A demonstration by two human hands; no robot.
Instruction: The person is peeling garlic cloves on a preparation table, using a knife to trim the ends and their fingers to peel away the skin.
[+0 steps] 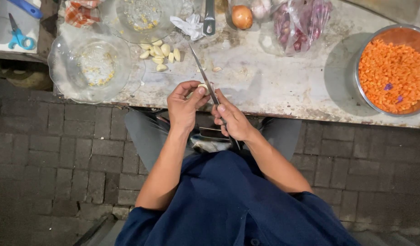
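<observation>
- Your left hand (182, 107) pinches a pale, smooth garlic clove (203, 86) at the near edge of the desk (273, 86).
- Your right hand (232, 120) is clenched on a knife (202, 73); its thin steel blade lies against the clove.
- Peeled cloves (160, 52) lie heaped nearby, glossy and cream.
- A ribbed glass bowl (89, 64) stands left; a round steel bowl (362, 54) holds diced orange carrot (392, 75).

Orange diced carrot (392, 75), blue scissors (19, 37), red-checked cloth (81, 12)
</observation>
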